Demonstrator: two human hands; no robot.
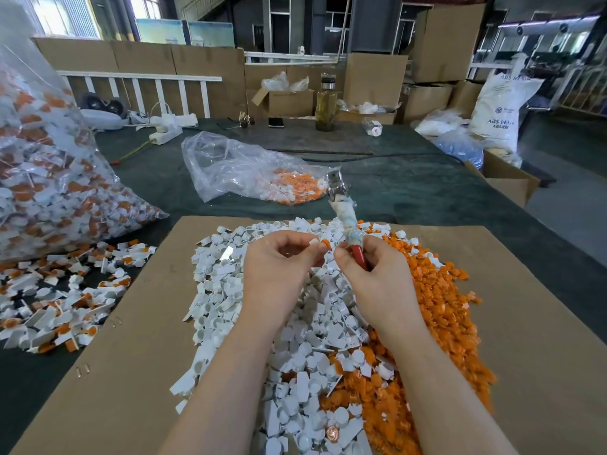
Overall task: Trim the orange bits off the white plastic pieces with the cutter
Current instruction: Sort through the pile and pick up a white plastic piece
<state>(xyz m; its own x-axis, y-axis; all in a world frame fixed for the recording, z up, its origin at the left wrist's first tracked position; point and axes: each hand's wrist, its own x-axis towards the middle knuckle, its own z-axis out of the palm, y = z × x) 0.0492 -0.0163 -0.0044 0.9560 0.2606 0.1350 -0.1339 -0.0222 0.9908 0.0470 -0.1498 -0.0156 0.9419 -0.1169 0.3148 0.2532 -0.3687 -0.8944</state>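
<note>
Place: I see a factory workshop or warehouse floor.
Evidence: stacked cardboard boxes (446,44), a printed ABS resin sack (499,110), bulk bags of plastic parts (56,178), sorted heaps on a cardboard sheet (131,339).

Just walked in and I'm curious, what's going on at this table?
A person is trimming plastic parts over a cardboard sheet. The left hand pinches a small white piece with an orange bit; the right hand grips the cutter, jaws pointing away. White pieces and orange offcuts lie heaped below.
</note>
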